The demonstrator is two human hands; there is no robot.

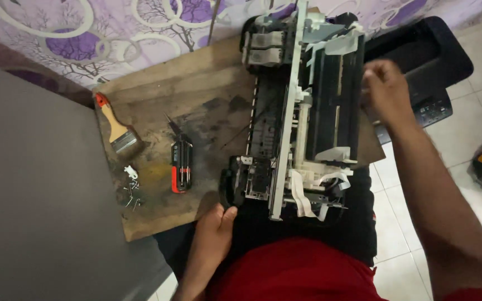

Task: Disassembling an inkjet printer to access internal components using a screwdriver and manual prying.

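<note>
Black-and-white plastic printer chassis (302, 111), centre frame on wooden board (163, 89). Left hand (213, 234) grips its near corner, right hand (386, 92) clasps far edge. Bulky, brittle; hold by metal rail.

printer frame (302, 111) black-white | screwdriver (181, 167) red-black | brush (117, 129) tan-handled

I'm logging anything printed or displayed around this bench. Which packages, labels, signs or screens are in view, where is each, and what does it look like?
No packages, signs or lit screens show.
Black printer housing: on the tiled floor beyond the right hand, rounded, with a dark control panel of small pale-marked buttons, too small to tell.
Black-and-red screwdriver: on the wooden board, faint pale markings on its handle.
</note>
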